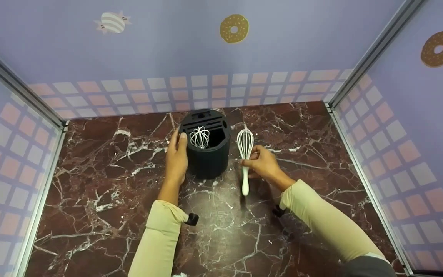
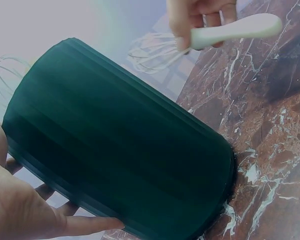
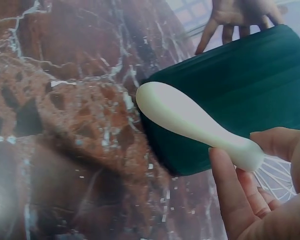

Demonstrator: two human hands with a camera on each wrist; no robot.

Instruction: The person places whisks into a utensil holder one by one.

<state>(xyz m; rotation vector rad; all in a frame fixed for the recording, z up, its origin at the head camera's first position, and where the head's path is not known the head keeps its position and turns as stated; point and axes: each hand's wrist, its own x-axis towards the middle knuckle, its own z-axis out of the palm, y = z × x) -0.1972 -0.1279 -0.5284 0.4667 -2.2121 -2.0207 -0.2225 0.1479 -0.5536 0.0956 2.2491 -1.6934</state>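
Note:
A black utensil holder [image 1: 208, 161] stands upright on the marble-patterned surface, showing dark green in both wrist views. My left hand [image 1: 176, 157] rests against its left side, thumb near the rim and fingers spread along the wall [image 2: 115, 135]. Inside its large front compartment, one wire whisk [image 1: 199, 137] stands with its head up and its handle hidden. To the right of the holder, my right hand [image 1: 262, 163] pinches a second whisk with a white handle [image 3: 185, 112], between thumb and fingers where handle meets wires. This whisk's wire head [image 1: 245, 142] points toward the back wall.
Narrow slots and a small round hole [image 1: 225, 125] mark the holder's top. Purple walls with checks and doughnut prints [image 1: 234, 29] enclose the marble surface [image 1: 102, 192] at the back and both sides. Metal strips [image 1: 350, 154] edge the side walls.

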